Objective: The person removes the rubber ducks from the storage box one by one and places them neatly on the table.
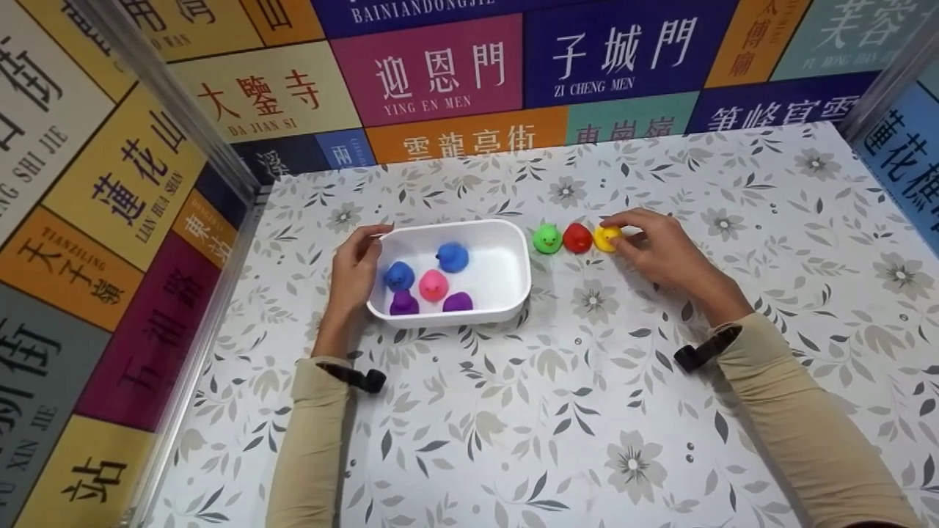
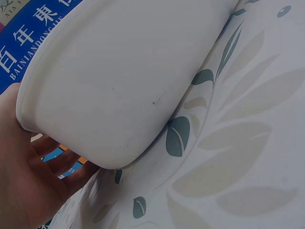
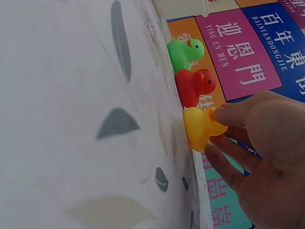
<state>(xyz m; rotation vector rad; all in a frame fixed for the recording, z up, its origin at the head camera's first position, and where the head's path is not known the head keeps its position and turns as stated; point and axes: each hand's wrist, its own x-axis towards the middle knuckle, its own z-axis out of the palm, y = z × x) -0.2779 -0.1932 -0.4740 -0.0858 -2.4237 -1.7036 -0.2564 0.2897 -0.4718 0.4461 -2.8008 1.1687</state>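
Right hand (image 1: 664, 253): thumb and fingers pinching the yellow rubber duck (image 3: 194, 128), which sits on the floral-patterned tabletop (image 1: 513, 411) at the right end of a short row. Red duck (image 1: 577, 238) just beside it, then green duck (image 1: 547, 239), near the white tub (image 1: 455, 319). Left hand (image 1: 354, 270): gripping the tub's left end, thumb at the rim. Inside: two blue ducks (image 1: 452, 257), one pink duck (image 1: 433, 286), two purple ducks (image 1: 404, 303), those last partly hidden by the near wall.
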